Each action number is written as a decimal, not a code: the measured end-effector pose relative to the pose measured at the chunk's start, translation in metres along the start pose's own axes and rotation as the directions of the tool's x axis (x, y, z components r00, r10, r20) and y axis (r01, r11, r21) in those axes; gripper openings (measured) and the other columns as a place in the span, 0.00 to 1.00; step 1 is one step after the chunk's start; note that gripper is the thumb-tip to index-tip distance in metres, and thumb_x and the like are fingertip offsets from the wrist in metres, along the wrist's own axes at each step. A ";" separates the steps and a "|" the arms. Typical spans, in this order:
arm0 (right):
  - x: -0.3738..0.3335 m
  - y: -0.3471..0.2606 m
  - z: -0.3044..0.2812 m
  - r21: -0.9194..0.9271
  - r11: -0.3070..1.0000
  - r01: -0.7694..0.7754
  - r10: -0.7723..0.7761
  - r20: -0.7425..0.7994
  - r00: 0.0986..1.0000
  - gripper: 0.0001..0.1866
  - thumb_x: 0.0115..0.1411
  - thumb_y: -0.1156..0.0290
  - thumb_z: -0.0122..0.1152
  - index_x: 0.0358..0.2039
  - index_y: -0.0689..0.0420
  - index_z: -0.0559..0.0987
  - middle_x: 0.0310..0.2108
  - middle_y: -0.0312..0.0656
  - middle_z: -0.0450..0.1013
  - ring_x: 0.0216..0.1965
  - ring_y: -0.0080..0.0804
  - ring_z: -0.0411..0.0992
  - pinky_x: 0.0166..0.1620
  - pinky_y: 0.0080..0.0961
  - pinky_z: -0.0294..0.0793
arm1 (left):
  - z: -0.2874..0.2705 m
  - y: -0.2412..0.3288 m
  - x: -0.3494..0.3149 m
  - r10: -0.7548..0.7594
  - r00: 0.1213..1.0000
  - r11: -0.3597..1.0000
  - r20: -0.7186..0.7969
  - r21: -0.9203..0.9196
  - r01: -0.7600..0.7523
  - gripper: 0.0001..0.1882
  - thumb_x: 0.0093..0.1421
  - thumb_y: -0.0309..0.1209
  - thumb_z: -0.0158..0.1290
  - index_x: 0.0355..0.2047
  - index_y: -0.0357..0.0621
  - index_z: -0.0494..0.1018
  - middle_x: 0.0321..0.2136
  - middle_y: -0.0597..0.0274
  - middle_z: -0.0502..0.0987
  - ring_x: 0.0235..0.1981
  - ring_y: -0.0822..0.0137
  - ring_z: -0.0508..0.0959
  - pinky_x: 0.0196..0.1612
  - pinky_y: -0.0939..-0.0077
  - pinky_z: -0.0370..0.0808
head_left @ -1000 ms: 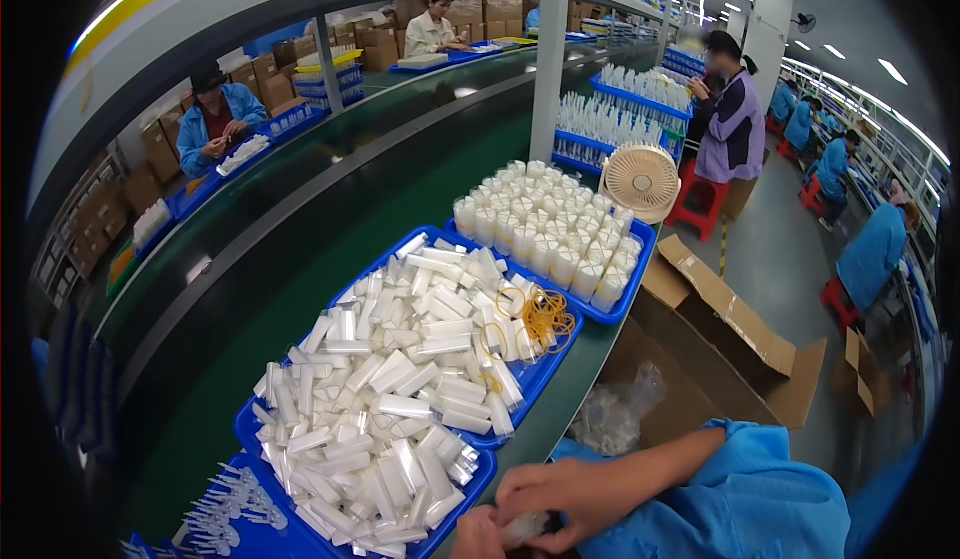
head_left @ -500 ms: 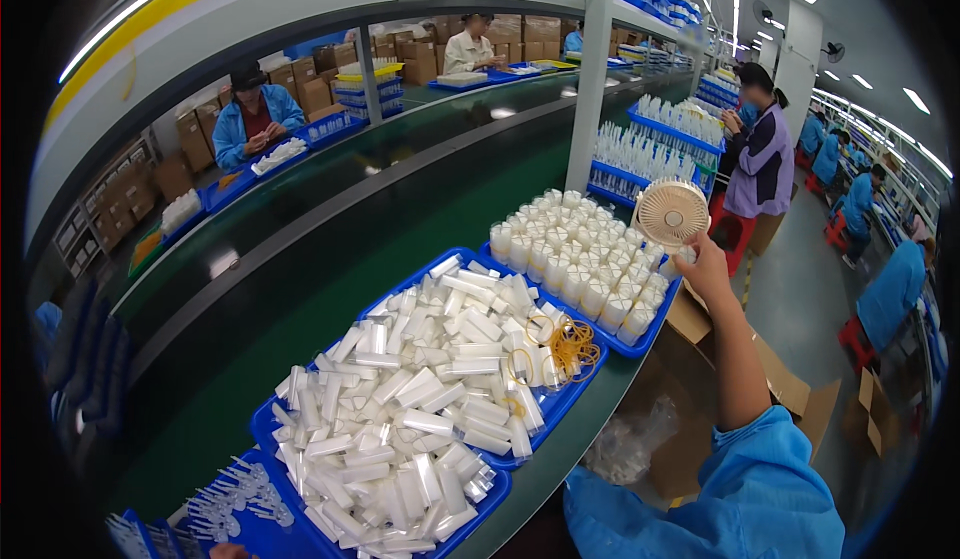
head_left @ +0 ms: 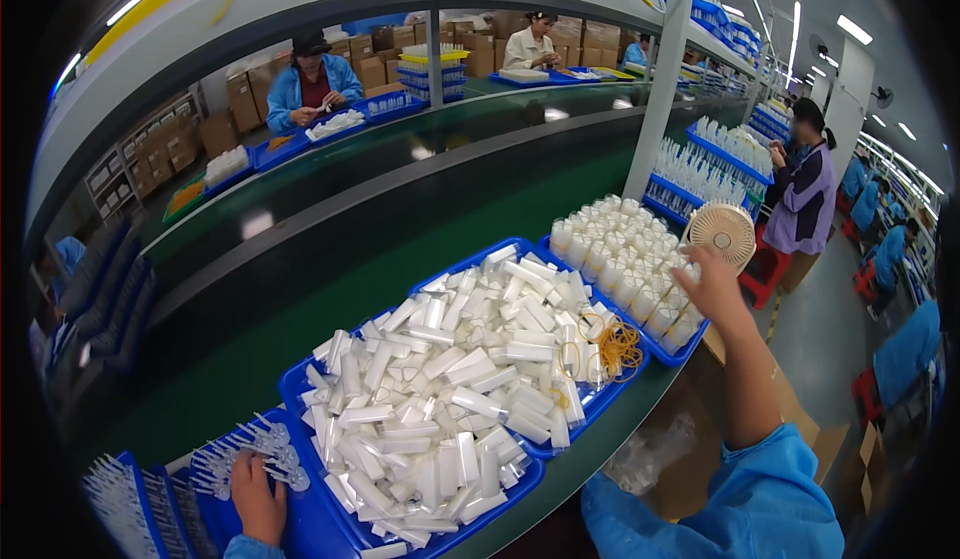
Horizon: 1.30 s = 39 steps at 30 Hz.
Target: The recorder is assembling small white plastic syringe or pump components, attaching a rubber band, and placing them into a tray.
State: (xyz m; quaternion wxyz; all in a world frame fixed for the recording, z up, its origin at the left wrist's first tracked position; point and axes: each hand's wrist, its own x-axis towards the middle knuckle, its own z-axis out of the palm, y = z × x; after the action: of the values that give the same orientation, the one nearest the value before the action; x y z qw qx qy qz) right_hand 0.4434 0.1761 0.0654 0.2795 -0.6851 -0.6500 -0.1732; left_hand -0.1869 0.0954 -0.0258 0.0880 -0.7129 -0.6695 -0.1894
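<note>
My right hand, its fingers apart, hovers at the right edge of the far blue tray, just below a round beige fan. Rows of upright white bundles in clear wrap fill that tray. At the lower left, my left hand reaches onto small clear plastic pieces with thin stems in a blue tray; its fingers look stretched out, fingertips at the pieces. Between the hands, a long blue tray holds heaped white pieces in clear sleeves and yellow rubber bands.
Stacked blue racks of stemmed pieces stand at the lower left and behind the fan. A grey post rises beside the far tray. Below the table edge are an open carton and clear bags. Co-workers sit across the green belt.
The view has swung left, so the scene sits further right. My right hand has drawn back from the fan's side and its fingers have spread. My left hand has come into view over the stemmed pieces.
</note>
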 end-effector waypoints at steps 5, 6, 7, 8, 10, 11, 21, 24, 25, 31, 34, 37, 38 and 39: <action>0.035 -0.116 0.026 0.462 0.861 0.210 -0.357 0.257 0.898 0.14 0.49 0.68 0.61 0.37 0.57 0.75 0.35 0.44 0.70 0.36 0.38 0.71 0.38 0.31 0.71 | 0.011 -0.007 0.015 -0.112 0.991 0.992 -0.079 0.047 0.116 0.20 0.42 0.18 0.55 0.38 0.36 0.64 0.38 0.48 0.67 0.39 0.46 0.69 0.40 0.61 0.68; 0.041 -0.130 0.038 0.432 0.854 0.289 -0.415 0.232 0.880 0.15 0.49 0.67 0.61 0.37 0.57 0.75 0.36 0.45 0.70 0.38 0.39 0.70 0.39 0.32 0.71 | 0.014 -0.011 0.017 -0.130 0.987 0.990 -0.093 0.052 0.135 0.19 0.43 0.18 0.54 0.38 0.37 0.64 0.37 0.48 0.67 0.38 0.46 0.69 0.39 0.60 0.68; 0.048 -0.139 0.050 0.379 0.881 0.284 -0.393 0.249 0.885 0.15 0.49 0.66 0.60 0.37 0.57 0.75 0.36 0.44 0.69 0.39 0.39 0.70 0.40 0.33 0.71 | 0.016 -0.016 0.020 -0.147 0.983 0.986 -0.108 0.057 0.154 0.18 0.44 0.18 0.53 0.38 0.37 0.64 0.37 0.48 0.67 0.37 0.46 0.70 0.38 0.60 0.68; 0.055 -0.146 0.064 0.325 0.903 0.279 -0.371 0.265 0.890 0.15 0.49 0.65 0.60 0.38 0.57 0.75 0.37 0.44 0.69 0.40 0.40 0.69 0.42 0.34 0.71 | 0.016 -0.019 0.021 -0.165 0.978 0.983 -0.124 0.062 0.174 0.17 0.46 0.18 0.52 0.38 0.37 0.64 0.36 0.48 0.68 0.36 0.45 0.71 0.36 0.59 0.69; 0.070 -0.157 0.087 0.190 0.941 0.280 -0.330 0.328 0.885 0.16 0.49 0.63 0.60 0.37 0.57 0.75 0.37 0.44 0.69 0.43 0.40 0.68 0.43 0.35 0.70 | 0.009 -0.020 0.020 -0.184 0.978 0.981 -0.093 0.052 0.189 0.16 0.47 0.18 0.51 0.38 0.37 0.64 0.35 0.47 0.69 0.34 0.45 0.72 0.35 0.58 0.69; 0.076 -0.161 0.095 0.109 0.952 0.286 -0.306 0.373 0.876 0.16 0.49 0.62 0.60 0.37 0.57 0.75 0.38 0.44 0.69 0.44 0.39 0.68 0.44 0.35 0.70 | 0.005 -0.019 0.020 -0.192 0.978 0.979 -0.078 0.047 0.196 0.15 0.48 0.18 0.50 0.38 0.37 0.64 0.35 0.46 0.69 0.33 0.45 0.72 0.34 0.58 0.69; 0.051 -0.156 0.092 0.202 0.848 0.490 -0.505 0.030 0.863 0.12 0.52 0.62 0.57 0.32 0.58 0.74 0.29 0.40 0.71 0.38 0.34 0.69 0.36 0.28 0.69 | -0.081 0.040 -0.016 -0.359 0.925 0.890 0.122 -0.254 0.379 0.13 0.38 0.17 0.56 0.25 0.37 0.67 0.21 0.53 0.71 0.26 0.55 0.75 0.28 0.69 0.69; 0.028 -0.154 0.078 0.832 0.553 0.027 -0.283 0.157 0.946 0.11 0.57 0.63 0.54 0.35 0.57 0.70 0.22 0.36 0.68 0.25 0.27 0.68 0.29 0.21 0.65 | -0.100 0.057 -0.029 -0.563 0.746 0.588 0.356 -0.462 0.664 0.14 0.40 0.24 0.62 0.27 0.43 0.69 0.28 0.53 0.72 0.36 0.55 0.75 0.36 0.61 0.70; 0.019 -0.155 0.065 0.864 0.492 -0.103 -0.231 0.244 0.942 0.12 0.58 0.63 0.51 0.36 0.57 0.69 0.21 0.35 0.67 0.23 0.26 0.67 0.28 0.20 0.65 | -0.099 0.056 -0.045 -0.445 0.804 0.535 0.395 -0.603 0.592 0.11 0.51 0.18 0.54 0.34 0.37 0.67 0.33 0.55 0.75 0.37 0.66 0.76 0.41 0.76 0.72; -0.058 -0.183 0.005 0.744 0.580 -0.331 -0.264 0.557 0.787 0.17 0.64 0.60 0.33 0.37 0.57 0.70 0.26 0.37 0.67 0.25 0.21 0.66 0.30 0.18 0.66 | -0.092 0.148 -0.069 -0.403 0.793 -0.128 0.457 -0.886 0.445 0.14 0.49 0.14 0.54 0.35 0.38 0.65 0.31 0.57 0.75 0.34 0.69 0.76 0.37 0.78 0.74; -0.077 -0.209 -0.008 0.915 0.385 -0.121 -0.543 0.330 0.772 0.08 0.60 0.68 0.46 0.34 0.59 0.71 0.30 0.38 0.67 0.32 0.21 0.67 0.35 0.18 0.66 | -0.075 0.188 -0.057 -0.279 0.873 -0.371 0.399 -0.884 0.286 0.15 0.51 0.14 0.53 0.38 0.37 0.65 0.30 0.58 0.73 0.34 0.67 0.75 0.37 0.77 0.74; -0.088 -0.227 -0.008 0.951 0.080 -0.300 -0.500 0.299 0.813 0.05 0.55 0.77 0.55 0.33 0.59 0.72 0.31 0.37 0.68 0.34 0.21 0.67 0.37 0.16 0.66 | -0.062 0.210 -0.050 -0.201 0.894 -0.430 0.399 -0.856 0.285 0.15 0.52 0.14 0.51 0.38 0.39 0.64 0.33 0.59 0.69 0.34 0.66 0.74 0.40 0.75 0.73; -0.089 -0.231 -0.010 0.897 -0.034 -0.440 -0.442 0.382 0.812 0.06 0.53 0.79 0.57 0.33 0.59 0.71 0.31 0.36 0.68 0.34 0.20 0.67 0.36 0.16 0.66 | -0.057 0.214 -0.050 -0.186 0.904 -0.397 0.384 -0.871 0.288 0.14 0.52 0.14 0.51 0.38 0.39 0.64 0.34 0.59 0.68 0.35 0.67 0.73 0.41 0.74 0.72; -0.089 -0.232 -0.011 0.815 -0.157 -0.557 -0.391 0.466 0.793 0.09 0.51 0.82 0.59 0.33 0.60 0.71 0.32 0.35 0.68 0.34 0.19 0.67 0.36 0.15 0.66 | -0.054 0.218 -0.050 -0.168 0.914 -0.364 0.369 -0.885 0.290 0.14 0.52 0.14 0.51 0.38 0.40 0.64 0.36 0.60 0.67 0.35 0.67 0.73 0.42 0.74 0.72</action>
State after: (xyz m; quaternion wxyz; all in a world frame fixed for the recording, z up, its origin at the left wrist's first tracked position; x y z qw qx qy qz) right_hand 0.2069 0.0982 0.0572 0.4868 -0.2795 -0.5384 0.6285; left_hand 0.0191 0.0095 0.0320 -0.5852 -0.3422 -0.3736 -0.6331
